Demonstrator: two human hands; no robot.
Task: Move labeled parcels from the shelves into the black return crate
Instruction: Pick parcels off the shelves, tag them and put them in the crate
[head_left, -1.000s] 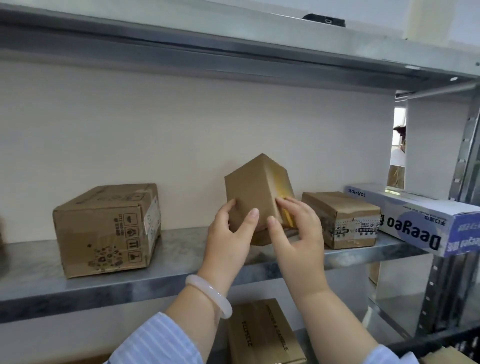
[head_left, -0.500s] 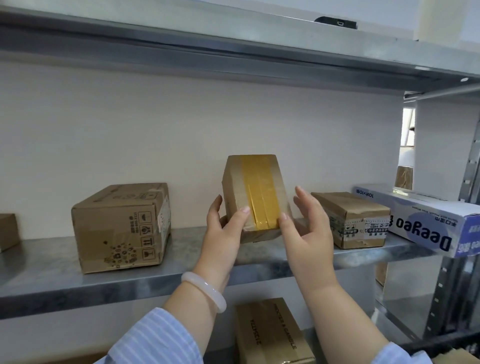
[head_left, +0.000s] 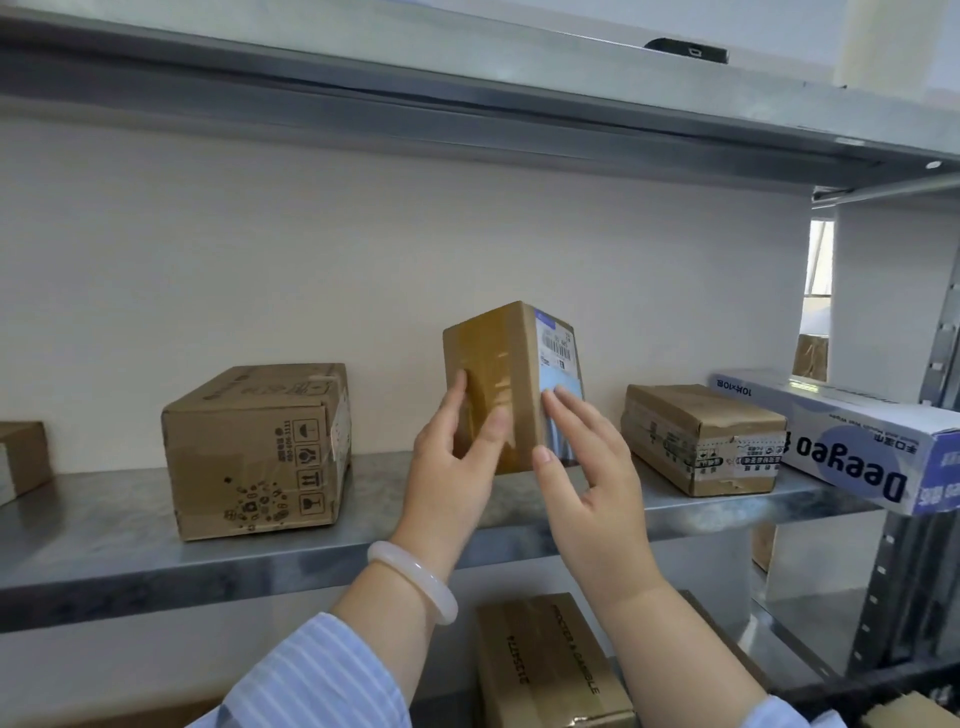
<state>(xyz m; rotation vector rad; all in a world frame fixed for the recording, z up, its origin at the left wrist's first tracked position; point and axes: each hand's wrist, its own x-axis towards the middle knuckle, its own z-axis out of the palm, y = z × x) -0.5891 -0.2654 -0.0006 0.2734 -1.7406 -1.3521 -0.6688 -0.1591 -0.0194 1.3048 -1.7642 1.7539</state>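
At the metal shelf (head_left: 130, 525), an upright labeled parcel (head_left: 511, 364) is gripped by the left hand (head_left: 452, 467); its label (head_left: 558, 351) is touched by the right hand's (head_left: 592, 478) straight fingers (head_left: 563, 410).

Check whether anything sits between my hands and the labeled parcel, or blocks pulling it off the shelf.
Nothing visible does. The left hand grips the labeled parcel and the right hand touches its label face; the large box and flat box stand apart beside it. The crate is unseen.

Shelf (head_left: 130, 525) open beside parcel (head_left: 493, 374); printed carton (head_left: 249, 447) left, taped box (head_left: 696, 436) right
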